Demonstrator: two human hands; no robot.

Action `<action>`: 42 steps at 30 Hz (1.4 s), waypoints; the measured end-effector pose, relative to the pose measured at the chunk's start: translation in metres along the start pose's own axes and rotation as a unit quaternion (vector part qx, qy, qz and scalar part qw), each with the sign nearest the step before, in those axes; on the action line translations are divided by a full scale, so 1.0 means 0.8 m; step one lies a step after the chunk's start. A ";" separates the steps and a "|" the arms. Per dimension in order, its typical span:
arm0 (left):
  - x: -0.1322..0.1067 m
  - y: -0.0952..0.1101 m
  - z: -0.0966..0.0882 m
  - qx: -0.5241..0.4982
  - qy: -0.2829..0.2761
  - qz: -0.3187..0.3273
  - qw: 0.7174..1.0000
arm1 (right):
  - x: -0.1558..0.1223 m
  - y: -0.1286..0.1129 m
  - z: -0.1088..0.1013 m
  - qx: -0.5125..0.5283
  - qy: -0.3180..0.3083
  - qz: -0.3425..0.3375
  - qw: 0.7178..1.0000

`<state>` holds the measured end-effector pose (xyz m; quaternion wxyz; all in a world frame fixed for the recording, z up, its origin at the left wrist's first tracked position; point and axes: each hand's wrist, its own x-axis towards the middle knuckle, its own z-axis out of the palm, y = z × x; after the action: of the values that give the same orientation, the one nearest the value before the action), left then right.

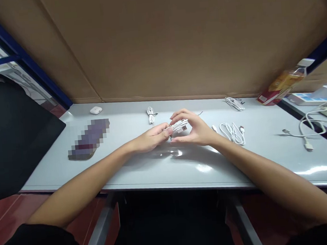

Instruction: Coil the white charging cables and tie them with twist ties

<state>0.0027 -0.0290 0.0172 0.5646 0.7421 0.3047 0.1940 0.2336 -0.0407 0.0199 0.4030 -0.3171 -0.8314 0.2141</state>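
A coiled white USB cable (180, 126) is held above the table between my two hands. My left hand (152, 137) pinches the left end of the coil between thumb and fingers. A short dark twist tie (170, 138) shows just under that grip. My right hand (195, 128) curves around the coil's right side, its thumb and fingers apart in a C shape. The cable's USB plug points toward the right palm. Right of my right hand lies a loosely looped white cable (232, 133). Behind my hands is a tied white cable bundle (151, 115).
On the grey table (156, 174), a white earbud case (96, 110) and a pixelated flat object (89, 139) lie left. Another cable bundle (235, 103) is back right, near a drink bottle (283, 83). A loose cable (303, 134) lies far right. A cardboard-brown panel (157, 43) stands behind.
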 end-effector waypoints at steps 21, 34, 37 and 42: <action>0.005 -0.003 0.009 -0.066 -0.006 -0.005 0.998 | 0.002 -0.003 0.008 0.086 0.007 0.075 0.993; 0.005 -0.013 0.014 -0.007 0.005 0.022 1.000 | 0.005 -0.011 -0.002 0.110 -0.038 0.207 0.971; 0.003 -0.010 0.017 0.048 0.040 0.039 0.997 | 0.005 -0.008 -0.003 0.104 -0.035 0.210 0.971; 0.002 -0.013 0.017 0.109 0.078 0.043 0.990 | 0.003 0.001 -0.001 0.123 -0.038 0.222 0.966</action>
<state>0.0099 -0.0359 0.0032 0.4462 0.7941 0.3347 0.2416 0.2333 -0.0386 0.0214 0.3495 -0.4339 -0.7219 0.4104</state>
